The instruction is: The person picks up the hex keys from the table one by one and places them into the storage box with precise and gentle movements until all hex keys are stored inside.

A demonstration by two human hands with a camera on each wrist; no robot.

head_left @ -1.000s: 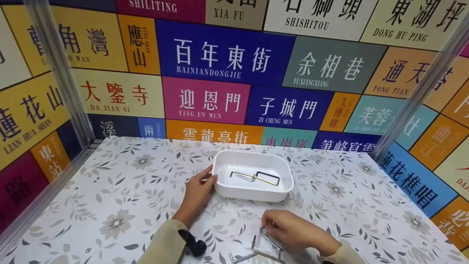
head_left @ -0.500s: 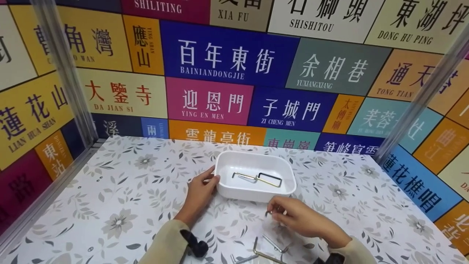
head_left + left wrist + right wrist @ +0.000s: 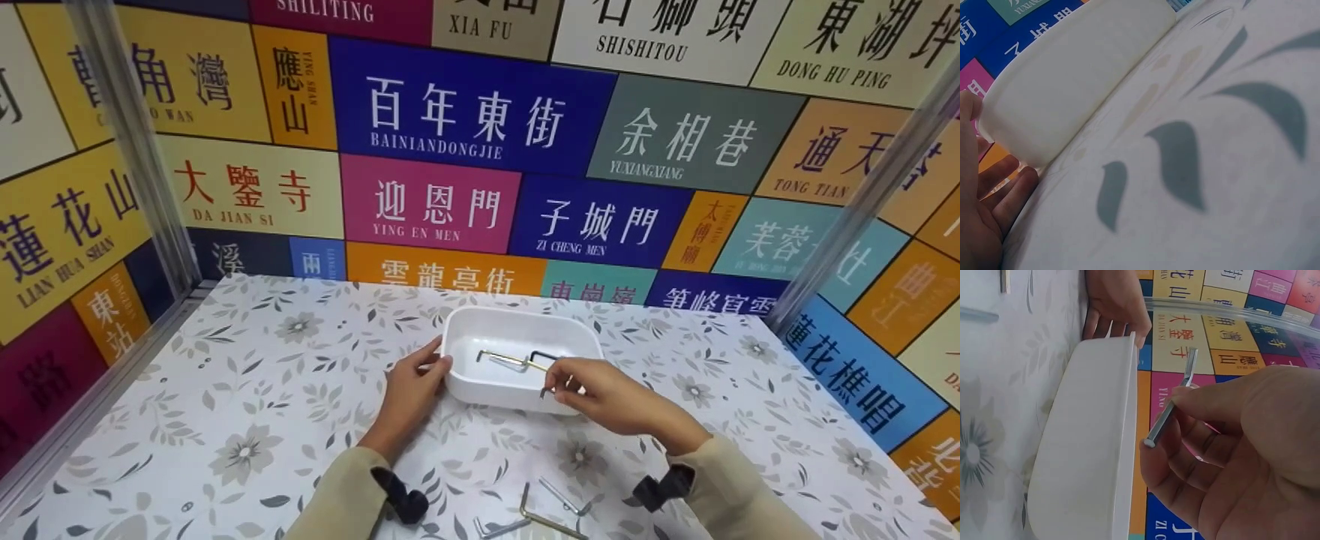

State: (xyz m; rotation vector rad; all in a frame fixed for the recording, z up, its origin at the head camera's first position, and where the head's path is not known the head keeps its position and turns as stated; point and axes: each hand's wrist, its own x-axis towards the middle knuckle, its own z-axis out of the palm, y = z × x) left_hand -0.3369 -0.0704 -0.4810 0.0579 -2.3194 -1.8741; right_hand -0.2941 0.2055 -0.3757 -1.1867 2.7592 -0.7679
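My left hand [image 3: 409,390] grips the left end of a white plastic tub [image 3: 495,394], thumb at the rim and fingers against the outer wall in the left wrist view. Between thumb and fingertips, my right hand [image 3: 604,394] pinches a small silver hex key [image 3: 1161,423]. That hand is over the tub's front right rim, and hides part of the tub. Inside the tub lie a brass-coloured hex key [image 3: 495,355], a black hex key [image 3: 541,354] and a silver one, partly overlapping.
Near the table's front edge lie a larger brass-coloured hex key [image 3: 551,523] and silver hex keys [image 3: 559,495]. A floral cloth [image 3: 315,420] covers the table. Behind it stands a wall of coloured name panels [image 3: 465,105], with clear upright posts [image 3: 142,165] at the sides.
My right hand has picked up a hex key from the loose ones in front and carried it forward to the tub's rim. The left hand has stayed on the tub.
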